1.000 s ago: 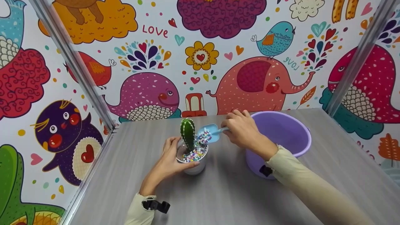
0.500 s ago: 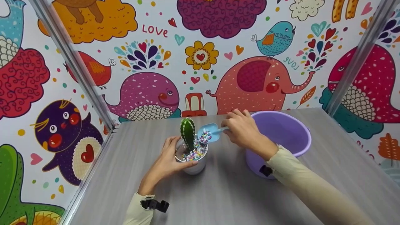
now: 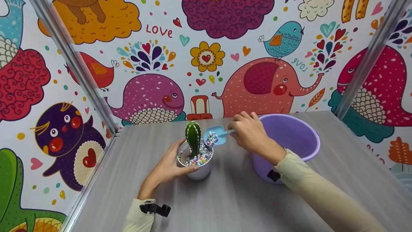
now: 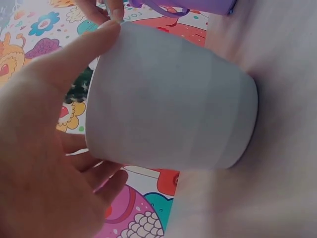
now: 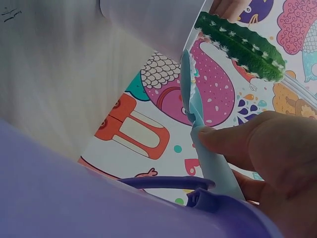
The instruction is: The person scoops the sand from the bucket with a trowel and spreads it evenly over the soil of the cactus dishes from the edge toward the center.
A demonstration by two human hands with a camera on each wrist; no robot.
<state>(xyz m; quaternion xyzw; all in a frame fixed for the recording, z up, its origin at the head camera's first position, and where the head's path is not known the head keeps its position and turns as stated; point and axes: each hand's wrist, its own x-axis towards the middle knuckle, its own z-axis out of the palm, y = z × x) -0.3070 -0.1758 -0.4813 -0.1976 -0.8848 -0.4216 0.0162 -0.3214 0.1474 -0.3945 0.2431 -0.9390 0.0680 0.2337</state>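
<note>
A green cactus (image 3: pixel 193 139) stands in a white pot (image 3: pixel 201 174), with small multicoloured beads (image 3: pixel 201 158) covering part of the surface around it. My left hand (image 3: pixel 164 167) holds this pot from the left, thumb along the near rim and fingers on the far side. In my right hand (image 3: pixel 249 133) is the handle of a light blue scoop (image 3: pixel 219 130). More beads (image 3: pixel 211 139) lie in the scoop, whose front edge is at the pot's right rim. From the right wrist view, the thumb presses on the scoop handle (image 5: pixel 213 163).
A purple bucket (image 3: pixel 265 170) stands on the grey wooden table (image 3: pixel 231 199), just under and right of my right forearm. Behind the table rises a wall (image 3: pixel 206 87) printed with cartoon animals. Metal posts (image 3: pixel 87 83) frame the corners.
My left hand and the pot shift slightly left, and a little more of the pot's left interior shows. The scoop stays at the rim, with somewhat fewer beads in it.
</note>
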